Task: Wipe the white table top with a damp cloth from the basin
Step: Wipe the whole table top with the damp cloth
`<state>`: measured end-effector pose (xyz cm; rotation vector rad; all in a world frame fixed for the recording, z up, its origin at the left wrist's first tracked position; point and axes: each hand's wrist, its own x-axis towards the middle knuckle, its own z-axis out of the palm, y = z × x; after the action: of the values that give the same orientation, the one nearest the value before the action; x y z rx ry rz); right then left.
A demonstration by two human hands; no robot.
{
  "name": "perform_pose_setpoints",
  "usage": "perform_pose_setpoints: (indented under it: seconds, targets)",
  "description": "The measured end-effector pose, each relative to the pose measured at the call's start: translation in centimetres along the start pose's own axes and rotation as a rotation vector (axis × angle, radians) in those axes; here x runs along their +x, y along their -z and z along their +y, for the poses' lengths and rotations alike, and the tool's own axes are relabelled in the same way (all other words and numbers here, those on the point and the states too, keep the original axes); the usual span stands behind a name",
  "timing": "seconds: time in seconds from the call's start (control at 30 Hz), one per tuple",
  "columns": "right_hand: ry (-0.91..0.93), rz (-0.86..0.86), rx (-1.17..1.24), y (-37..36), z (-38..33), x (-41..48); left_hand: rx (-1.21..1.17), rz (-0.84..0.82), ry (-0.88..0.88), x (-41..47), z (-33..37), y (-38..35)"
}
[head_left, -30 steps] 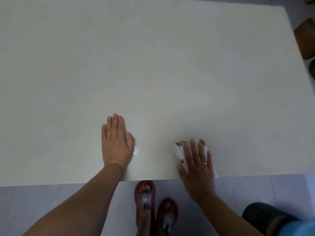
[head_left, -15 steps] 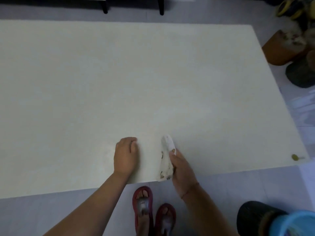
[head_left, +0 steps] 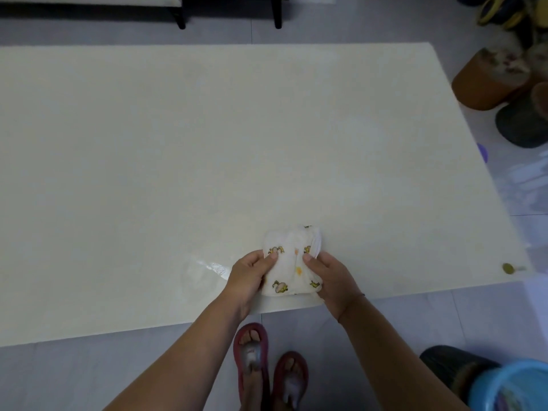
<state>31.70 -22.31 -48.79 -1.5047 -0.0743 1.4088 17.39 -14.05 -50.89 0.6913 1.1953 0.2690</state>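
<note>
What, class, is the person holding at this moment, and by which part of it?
The folded white cloth with small yellow prints. The left hand grips its left edge and the right hand its right edge, thumbs on top, over the table top.

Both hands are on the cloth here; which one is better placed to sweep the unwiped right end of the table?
Probably the right hand. It grips the cloth on the side facing the table top's right end. The left hand would have to cross over.

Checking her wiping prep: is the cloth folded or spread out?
Folded. The cloth is a thick small bundle with layered edges at its far end, pinched by the left hand and right hand.
</note>
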Motion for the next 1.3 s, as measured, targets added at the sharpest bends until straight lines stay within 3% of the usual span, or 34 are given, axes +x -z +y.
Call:
perform_pose_setpoints:
  seconds: [0.17,0.43,0.57,0.7,0.83,1.0,1.07,1.2,1.23,1.3]
  targets:
    - [0.130,0.344,-0.537,2.1,0.9,0.7,0.148,0.101,-0.101,-0.4,-0.6,-1.4]
    - [0.286,0.698,-1.039,3.3,3.5,0.4,0.923,0.413,-0.393,0.0,-3.4,-3.1]
    - [0.508,0.581,-1.293,2.1,4.9,0.7,1.214,0.498,-0.646,1.0,-3.0,-2.0]
    - [0.510,0.358,-1.623,1.1,6.5,2.0,1.367,0.479,-0.773,3.2,-2.4,-0.1]
    - [0.419,0.356,-1.728,1.0,7.7,3.6,1.485,0.500,-0.672,6.2,-1.7,2.1]
    - [0.621,0.204,-1.847,4.4,7.9,3.9,1.526,0.524,-0.602,7.8,-2.9,3.5]
    - [0.588,0.259,-1.845,6.6,7.1,4.1,1.529,0.534,-0.603,7.9,-2.9,3.4]
    - [0.325,0.595,-1.637,4.4,7.1,4.0,1.537,0.539,-0.597,7.9,-2.8,3.3]
    - [0.297,0.627,-1.602,2.7,7.4,4.0,1.537,0.538,-0.594,7.9,-2.9,3.3]
    - [0.358,0.533,-1.662,-0.3,8.3,3.9,1.536,0.537,-0.598,7.9,-2.9,3.2]
